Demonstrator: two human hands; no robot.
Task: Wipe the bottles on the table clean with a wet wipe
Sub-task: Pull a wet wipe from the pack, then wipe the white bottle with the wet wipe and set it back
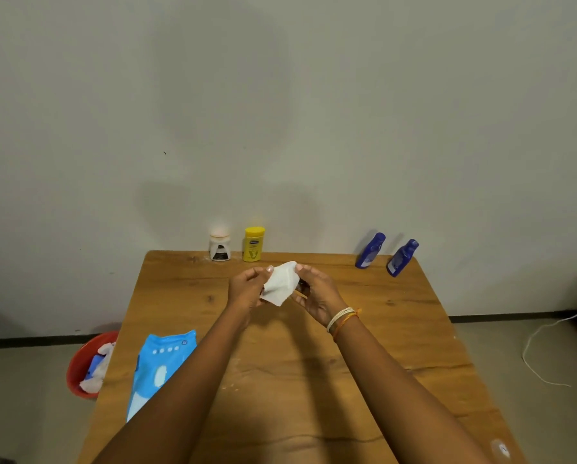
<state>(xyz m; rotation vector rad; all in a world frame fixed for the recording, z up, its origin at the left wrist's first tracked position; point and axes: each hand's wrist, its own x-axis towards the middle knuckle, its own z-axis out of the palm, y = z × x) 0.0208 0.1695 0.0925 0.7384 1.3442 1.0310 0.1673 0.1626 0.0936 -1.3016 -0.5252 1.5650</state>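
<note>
Both my hands are raised over the middle of the wooden table (397, 329). My left hand (247, 291) pinches a white wet wipe (280, 284). The wipe is draped against a small dark item with an orange part (301, 291), held in my right hand (319, 296) and mostly hidden by the wipe. Along the far edge stand a white jar (220, 247) and a yellow bottle (253, 244). Two blue bottles (370, 251) (401, 258) stand at the far right corner.
A blue wet-wipe pack (160, 366) lies near the table's left edge, partly under my left forearm. On the floor to the left sits a red bin (79, 370) holding used wipes. A white cable (541, 346) runs over the floor at right. The wall stands right behind the table.
</note>
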